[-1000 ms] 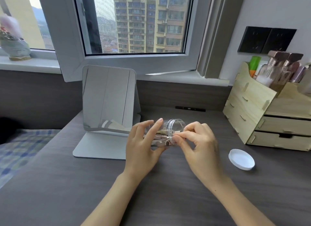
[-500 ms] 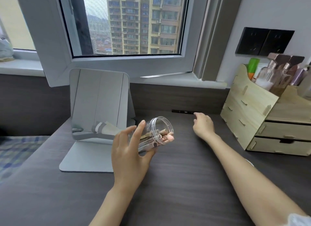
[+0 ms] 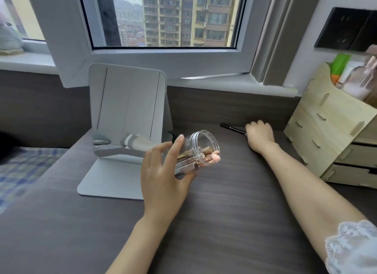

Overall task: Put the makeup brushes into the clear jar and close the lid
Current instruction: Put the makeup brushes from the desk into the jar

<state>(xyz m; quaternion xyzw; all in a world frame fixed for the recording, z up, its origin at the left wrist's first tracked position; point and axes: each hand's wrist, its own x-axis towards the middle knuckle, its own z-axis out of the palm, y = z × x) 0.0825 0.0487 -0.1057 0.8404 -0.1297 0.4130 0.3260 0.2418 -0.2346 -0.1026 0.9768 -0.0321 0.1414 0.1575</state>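
My left hand grips the clear jar, tilted above the desk with its open mouth facing right. Several rose-gold makeup brushes lie inside it, their handle ends at the mouth. At the back of the desk lies a thin black brush. My right hand is stretched out palm down, with its fingers curled onto the right end of that brush. The jar's white lid is out of sight.
A standing mirror sits just behind and left of the jar. A wooden drawer organiser with bottles stands at the right, close to my right hand. An inward-opened window sash hangs over the back of the dark desk.
My right hand left the jar's mouth and reached to the back of the desk, onto the black brush. My left hand kept holding the jar. The lid went out of sight behind my right arm.
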